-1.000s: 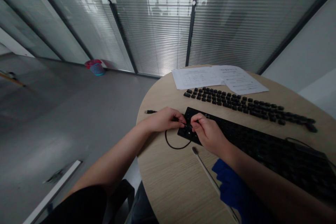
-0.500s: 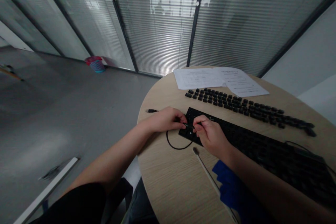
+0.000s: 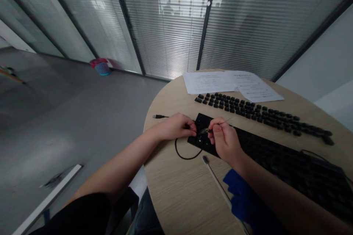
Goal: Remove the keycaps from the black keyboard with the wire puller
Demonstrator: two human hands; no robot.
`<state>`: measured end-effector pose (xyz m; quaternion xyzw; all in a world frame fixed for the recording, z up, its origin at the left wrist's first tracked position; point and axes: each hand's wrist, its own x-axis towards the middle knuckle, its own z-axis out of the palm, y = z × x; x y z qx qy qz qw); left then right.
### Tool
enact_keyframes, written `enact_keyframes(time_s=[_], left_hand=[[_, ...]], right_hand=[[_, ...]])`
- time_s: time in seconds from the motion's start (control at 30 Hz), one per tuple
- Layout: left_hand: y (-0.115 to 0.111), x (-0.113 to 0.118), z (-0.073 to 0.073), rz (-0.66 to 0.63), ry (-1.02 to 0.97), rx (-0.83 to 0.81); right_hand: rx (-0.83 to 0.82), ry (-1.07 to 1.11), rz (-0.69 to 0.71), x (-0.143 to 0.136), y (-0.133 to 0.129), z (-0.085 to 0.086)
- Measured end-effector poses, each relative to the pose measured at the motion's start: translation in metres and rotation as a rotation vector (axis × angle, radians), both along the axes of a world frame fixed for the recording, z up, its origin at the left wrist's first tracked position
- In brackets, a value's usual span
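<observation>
A black keyboard (image 3: 264,150) lies slanted across the round wooden table. At its left end, my left hand (image 3: 178,126) rests with thumb and fingers pinched together; what is between them, if anything, is hidden. My right hand (image 3: 225,139) is closed around a small wire keycap puller (image 3: 204,130), whose thin wires reach left over the keys and stick out past the fingers at upper right. Behind the keyboard, rows of loose black keycaps (image 3: 242,108) are laid out. A black cable loops beside my left hand, and its USB plug (image 3: 158,116) lies near the table's left edge.
A toothbrush (image 3: 216,181) and a blue cloth (image 3: 239,194) lie in front of the keyboard, partly under my right forearm. Printed sheets (image 3: 212,82) are at the table's far side. On the floor stands a red and blue basket (image 3: 102,68) by the blinds.
My right hand has shifted slightly right, away from my left fingers, and the puller's wires now show between the hands. My left hand has barely moved.
</observation>
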<state>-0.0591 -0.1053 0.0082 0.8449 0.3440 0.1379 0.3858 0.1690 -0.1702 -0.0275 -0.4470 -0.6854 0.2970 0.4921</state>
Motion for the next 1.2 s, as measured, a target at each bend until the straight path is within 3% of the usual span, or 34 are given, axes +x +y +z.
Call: enact_keyframes(time_s=[0.2, 0.33, 0.5, 0.67, 0.8, 1.03, 1.2], left_hand=[[0.005, -0.002, -0.008, 0.062, -0.1, -0.037], [0.006, 0.0, -0.012, 0.167, -0.188, 0.054], [0.001, 0.007, -0.002, 0.213, -0.099, 0.137], [0.0, 0.02, 0.01, 0.103, 0.217, 0.365], [0.002, 0.027, 0.012, 0.087, 0.331, 0.405], [-0.003, 0.026, 0.01, 0.18, 0.232, 0.427], [-0.005, 0.016, 0.002, 0.279, 0.087, 0.699]], right_hand=[[-0.114, 0.452, -0.191, -0.003, 0.002, 0.006], [-0.109, 0.578, -0.204, -0.004, 0.006, 0.014], [-0.096, 0.64, -0.231, -0.003, 0.011, 0.016], [-0.096, 0.643, -0.238, -0.001, 0.013, 0.015], [-0.09, 0.635, -0.229, 0.0, 0.013, 0.013], [-0.052, 0.695, -0.224, 0.0, 0.015, 0.013], [-0.031, 0.613, -0.231, -0.002, 0.02, 0.009]])
